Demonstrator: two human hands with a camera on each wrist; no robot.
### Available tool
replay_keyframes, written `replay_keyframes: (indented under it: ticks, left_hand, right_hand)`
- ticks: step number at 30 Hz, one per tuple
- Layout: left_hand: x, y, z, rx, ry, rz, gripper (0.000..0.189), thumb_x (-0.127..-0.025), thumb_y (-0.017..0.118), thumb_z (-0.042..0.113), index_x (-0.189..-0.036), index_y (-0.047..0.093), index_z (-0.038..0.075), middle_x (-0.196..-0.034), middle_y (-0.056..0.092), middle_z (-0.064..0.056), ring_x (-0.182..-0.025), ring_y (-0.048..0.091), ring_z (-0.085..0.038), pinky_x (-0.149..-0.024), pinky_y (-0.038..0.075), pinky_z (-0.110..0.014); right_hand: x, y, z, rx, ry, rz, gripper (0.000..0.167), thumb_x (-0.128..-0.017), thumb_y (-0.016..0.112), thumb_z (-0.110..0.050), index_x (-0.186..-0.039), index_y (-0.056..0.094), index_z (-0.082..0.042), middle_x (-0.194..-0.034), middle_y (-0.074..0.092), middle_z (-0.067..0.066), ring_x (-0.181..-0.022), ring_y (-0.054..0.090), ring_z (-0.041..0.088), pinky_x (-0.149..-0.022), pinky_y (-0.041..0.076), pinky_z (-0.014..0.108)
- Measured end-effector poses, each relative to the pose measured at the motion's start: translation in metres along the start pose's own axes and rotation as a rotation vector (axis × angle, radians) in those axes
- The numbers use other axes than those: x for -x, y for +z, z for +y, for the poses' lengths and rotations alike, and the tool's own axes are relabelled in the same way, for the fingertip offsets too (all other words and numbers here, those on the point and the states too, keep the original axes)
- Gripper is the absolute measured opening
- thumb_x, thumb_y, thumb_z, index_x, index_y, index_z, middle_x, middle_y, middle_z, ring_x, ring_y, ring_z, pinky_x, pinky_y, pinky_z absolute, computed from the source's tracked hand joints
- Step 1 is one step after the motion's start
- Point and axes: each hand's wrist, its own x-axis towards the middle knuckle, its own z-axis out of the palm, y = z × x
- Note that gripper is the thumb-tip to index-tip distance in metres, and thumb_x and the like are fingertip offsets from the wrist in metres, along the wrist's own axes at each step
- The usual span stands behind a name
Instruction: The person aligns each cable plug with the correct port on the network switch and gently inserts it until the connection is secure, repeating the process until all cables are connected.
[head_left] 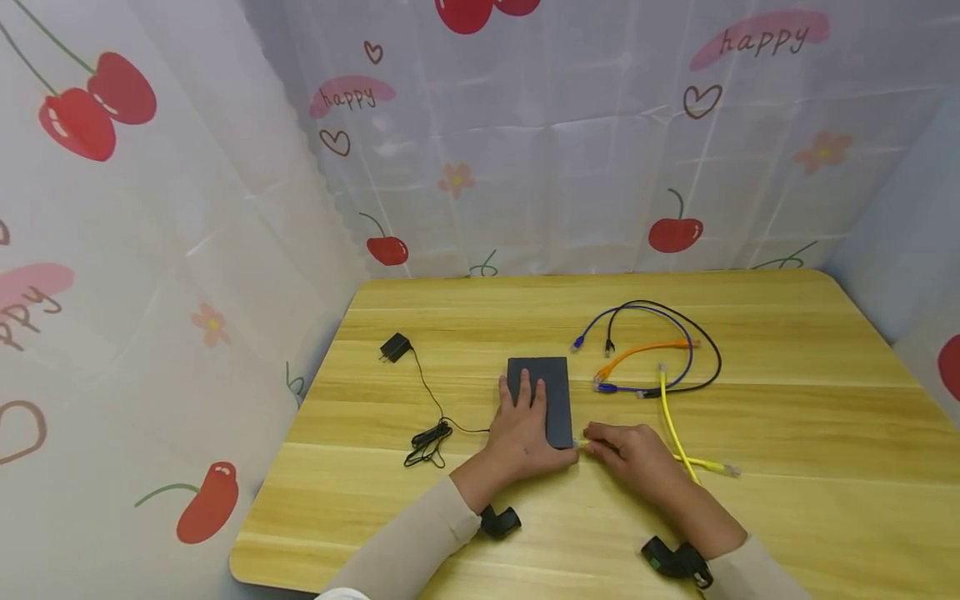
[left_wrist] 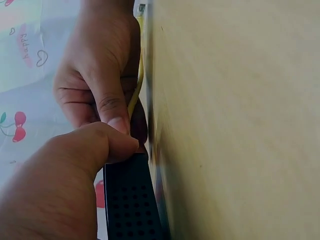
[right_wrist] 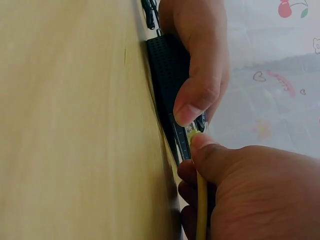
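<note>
My left hand (head_left: 525, 433) lies over a flat dark network switch (head_left: 555, 396), its fingers straight and spread across the top. The left thumb (right_wrist: 192, 105) rests along the edge with the ports, close to a clear plug (right_wrist: 190, 130). Between thumb and fingers, my right hand (head_left: 637, 458) pinches the yellow network cable (right_wrist: 201, 205) just behind that plug. The plug's tip is right at the port edge, partly hidden by the left thumb. In the left wrist view, the switch's perforated side (left_wrist: 131, 200) shows under the left thumb.
A black power adapter (head_left: 395, 347) lies at the left, its cord (head_left: 427, 442) bundled beside the switch. Blue (head_left: 690, 358), black (head_left: 716, 342) and orange (head_left: 645, 350) cables lie behind the right hand. Yellow cable lengths (head_left: 670, 417) extend near the right wrist. A printed curtain (head_left: 555, 167) backs the table.
</note>
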Motion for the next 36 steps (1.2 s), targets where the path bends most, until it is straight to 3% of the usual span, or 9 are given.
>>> replay_keyframes:
  ticks: [9,16,28,34,36]
  left_hand:
    - [0.0,-0.001,0.002,-0.019,0.0,-0.007,0.122,-0.071,0.058,0.083,-0.161,0.016,0.012,-0.167,0.005,-0.016,-0.149,0.003,-0.052,-0.118,0.026,-0.046]
    - [0.004,-0.004,0.0,-0.016,0.003,-0.019,0.122,-0.07,0.06,0.083,-0.161,0.018,0.013,-0.167,0.005,-0.015,-0.149,0.002,-0.05,-0.114,0.034,-0.045]
    - [0.006,-0.003,-0.001,0.019,0.003,-0.021,0.118,-0.074,0.06,0.08,-0.162,0.016,0.014,-0.167,0.002,-0.015,-0.15,-0.004,-0.048,-0.116,0.029,-0.049]
    - [0.007,-0.001,-0.003,0.021,0.011,-0.026,0.117,-0.075,0.057,0.082,-0.162,0.013,0.016,-0.168,0.0,-0.014,-0.151,-0.005,-0.047,-0.117,0.027,-0.051]
    - [0.008,-0.001,-0.003,0.022,0.015,-0.025,0.117,-0.075,0.056,0.083,-0.162,0.013,0.016,-0.168,0.0,-0.014,-0.151,-0.006,-0.046,-0.117,0.027,-0.051]
  right_hand:
    - [0.0,0.004,-0.001,-0.027,-0.02,0.016,0.018,-0.086,0.077,-0.01,-0.104,0.078,-0.007,-0.109,0.074,0.015,-0.098,0.073,0.027,-0.077,0.058,0.04]
    - [-0.003,0.004,-0.006,-0.07,0.065,-0.099,0.023,-0.092,0.073,-0.016,-0.113,0.077,-0.012,-0.116,0.072,0.012,-0.109,0.069,0.025,-0.086,0.056,0.041]
    - [-0.006,-0.038,0.011,0.018,0.094,-0.126,0.033,-0.092,0.071,-0.014,-0.124,0.071,-0.005,-0.125,0.069,0.009,-0.12,0.063,0.029,-0.095,0.05,0.049]
    - [0.0,-0.054,0.03,0.114,0.163,-0.108,0.038,-0.093,0.071,-0.02,-0.125,0.069,0.0,-0.123,0.069,0.018,-0.111,0.067,0.038,-0.089,0.053,0.053]
    - [0.001,-0.058,0.035,0.142,0.233,-0.092,0.043,-0.095,0.069,-0.025,-0.128,0.066,0.002,-0.108,0.073,0.019,-0.089,0.072,0.035,-0.078,0.055,0.05]
